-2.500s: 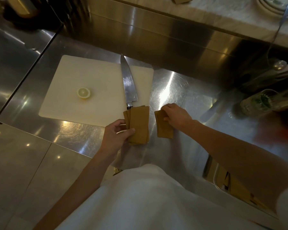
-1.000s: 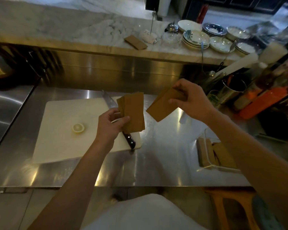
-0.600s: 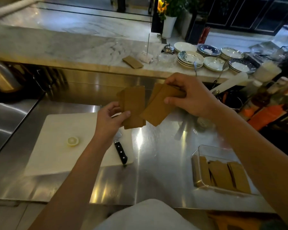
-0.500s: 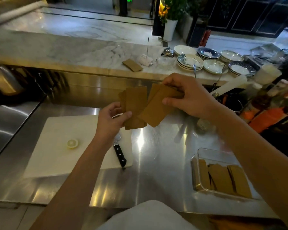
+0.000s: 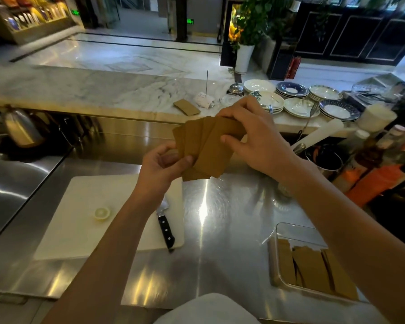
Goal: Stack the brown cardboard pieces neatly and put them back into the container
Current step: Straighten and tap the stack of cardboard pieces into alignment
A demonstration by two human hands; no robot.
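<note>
Both hands hold a fanned bunch of brown cardboard pieces [image 5: 204, 148] in the air above the steel counter. My left hand [image 5: 164, 166] pinches the lower left corner of the bunch. My right hand [image 5: 255, 139] grips its upper right end. The pieces overlap unevenly, tilted against each other. A clear rectangular container [image 5: 276, 260] sits at the lower right on the counter, with several more brown pieces [image 5: 313, 270] lying inside it. One single brown piece [image 5: 186, 107] lies on the marble ledge behind.
A white cutting board [image 5: 80, 220] holds a lemon slice [image 5: 102, 213] and a black-handled knife [image 5: 166, 228]. Stacked plates [image 5: 292, 99] stand on the marble ledge. Bottles and an orange item [image 5: 374, 183] crowd the right side. A metal pot [image 5: 325, 162] stands behind my right wrist.
My right hand has brought its cardboard pieces onto those in my left hand, so the two bunches now overlap as one. The view has tilted upward since 2.5 s ago.
</note>
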